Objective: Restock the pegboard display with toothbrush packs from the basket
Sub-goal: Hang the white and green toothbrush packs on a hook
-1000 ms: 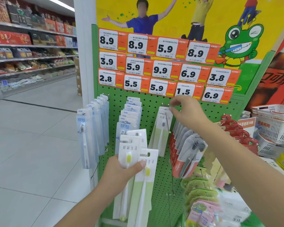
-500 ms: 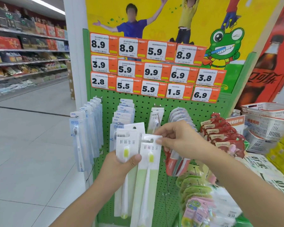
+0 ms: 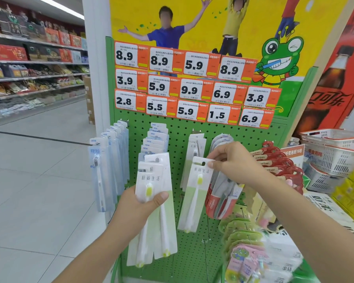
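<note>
**A:** Low at the right edge of the frame, what can you make out?

**B:** Little. Your right forearm crosses it, and the pink and green blister cards [image 3: 243, 260] beneath are smeared with blur. The red-capped packs [image 3: 282, 160] at centre right sit partly behind your wrist, and the white plastic baskets [image 3: 333, 154] are cut off by the frame.

**A:** And my hands?

**B:** Your right hand [image 3: 233, 162] pinches the top corner of one white-and-pale-green toothbrush pack [image 3: 194, 193], thumb beside its hang hole, just in front of the same kind of pack hanging on the green perforated pegboard [image 3: 180, 135]. Your left hand [image 3: 139, 205] has its thumb curled over a fan of matching toothbrush packs [image 3: 151, 211], lower centre; how many, I cannot tell.

**A:** Room to move?

**B:** Clear blue-white packs [image 3: 104, 172] jut out at centre left; red-and-grey packs [image 3: 221, 199] hang just right of your pinched one.

**A:** The room?

**B:** Grey tiled floor [image 3: 35, 180] fills the left; stocked shelves [image 3: 35, 78] run along the upper left. Orange price tags [image 3: 192, 86] line the board beneath a yellow frog poster [image 3: 274, 37].
</note>
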